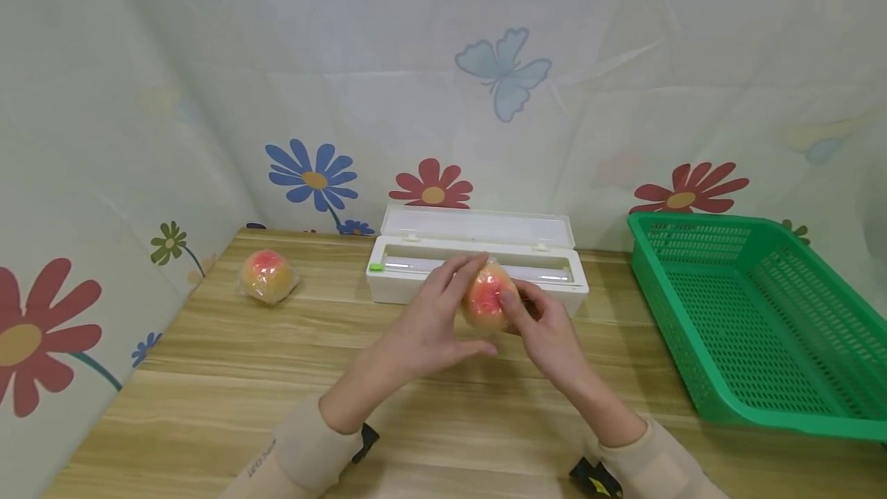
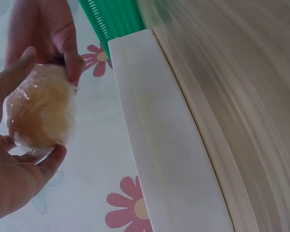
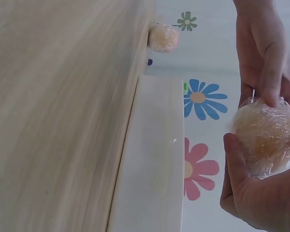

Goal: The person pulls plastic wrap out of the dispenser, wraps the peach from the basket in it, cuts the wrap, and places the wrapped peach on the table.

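A red-and-yellow peach point(image 1: 487, 297) wrapped in clear film is between the two hands, above the table in front of the white cling film dispenser point(image 1: 476, 268). My right hand point(image 1: 550, 329) pinches it from the right, thumb on the near face and fingers behind. With its fingers touching the upper left of the film, my left hand point(image 1: 430, 326) keeps its thumb stretched out below, apart from the peach in the head view. In the left wrist view, creased film covers the peach point(image 2: 41, 108). The peach point(image 3: 265, 137) partly hides the right fingers in the right wrist view.
Another film-wrapped peach point(image 1: 268, 276) lies at the back left of the wooden table point(image 1: 229, 391). The dispenser's lid point(image 1: 478, 226) stands raised, with a green slider point(image 1: 376, 267) at the left end. A green basket point(image 1: 721, 387) stands on the right. A flowered cloth point(image 1: 589, 137) hangs behind.
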`<state>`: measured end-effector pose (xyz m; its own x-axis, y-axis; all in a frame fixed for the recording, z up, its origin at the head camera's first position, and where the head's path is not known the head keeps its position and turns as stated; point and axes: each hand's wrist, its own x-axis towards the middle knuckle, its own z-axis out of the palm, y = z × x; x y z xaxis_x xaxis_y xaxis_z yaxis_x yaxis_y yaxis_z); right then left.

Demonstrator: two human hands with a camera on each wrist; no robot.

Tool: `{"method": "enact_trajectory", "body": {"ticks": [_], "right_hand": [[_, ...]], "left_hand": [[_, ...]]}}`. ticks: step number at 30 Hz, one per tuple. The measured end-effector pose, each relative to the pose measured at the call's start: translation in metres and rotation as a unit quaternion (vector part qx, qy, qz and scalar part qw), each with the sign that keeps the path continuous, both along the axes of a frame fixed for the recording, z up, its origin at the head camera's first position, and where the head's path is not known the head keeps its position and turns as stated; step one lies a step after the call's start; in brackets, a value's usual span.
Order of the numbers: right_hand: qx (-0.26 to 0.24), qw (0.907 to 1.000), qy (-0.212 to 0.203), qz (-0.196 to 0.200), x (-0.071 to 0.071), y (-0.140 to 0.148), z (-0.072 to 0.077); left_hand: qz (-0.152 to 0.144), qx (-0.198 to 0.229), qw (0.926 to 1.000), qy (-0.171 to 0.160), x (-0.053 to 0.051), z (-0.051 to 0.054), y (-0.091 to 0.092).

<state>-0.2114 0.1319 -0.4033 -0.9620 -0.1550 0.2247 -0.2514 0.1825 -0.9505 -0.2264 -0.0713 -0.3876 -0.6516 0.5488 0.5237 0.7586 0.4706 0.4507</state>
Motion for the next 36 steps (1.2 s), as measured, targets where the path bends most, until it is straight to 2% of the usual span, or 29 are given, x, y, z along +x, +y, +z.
{"method": "enact_trajectory", "body": {"ticks": [3, 8, 11, 16, 22, 25, 29, 32, 36], "right_hand": [[-0.014, 0.9998, -0.007, 0.010, 0.0004, 0.0003, 0.0019], [-0.045, 0.9982, 0.030, 0.026, 0.0023, 0.0006, 0.0049], [-0.045, 0.9977, 0.052, 0.001, 0.0029, -0.0007, 0.0051], [-0.038, 0.9950, 0.074, -0.055, 0.0032, -0.0040, 0.0052], [-0.070, 0.9919, 0.059, -0.088, 0.0033, -0.0051, 0.0056], [-0.096, 0.9906, 0.044, -0.087, 0.0028, -0.0051, 0.0054], [-0.104, 0.9908, 0.037, -0.078, 0.0033, -0.0054, 0.0050], [-0.100, 0.9913, 0.041, -0.076, 0.0036, -0.0058, 0.0043], [-0.120, 0.9888, 0.042, -0.078, 0.0023, -0.0056, 0.0026]], "left_hand": [[0.001, 0.007, 0.9998, 0.019, -0.0015, -0.0020, 0.0006], [-0.005, 0.065, 0.9978, 0.014, -0.0064, -0.0052, -0.0012], [-0.017, 0.080, 0.9964, 0.020, -0.0077, -0.0064, -0.0019], [-0.037, 0.071, 0.9959, 0.041, -0.0076, -0.0069, -0.0010], [-0.051, 0.082, 0.9952, 0.017, -0.0072, -0.0058, -0.0009], [-0.053, 0.087, 0.9947, 0.014, -0.0076, -0.0036, -0.0021], [-0.047, 0.098, 0.9941, 0.000, -0.0078, -0.0017, -0.0045], [-0.041, 0.105, 0.9932, -0.030, -0.0071, -0.0020, -0.0052], [-0.037, 0.111, 0.9907, -0.069, -0.0054, -0.0038, -0.0028]]}}
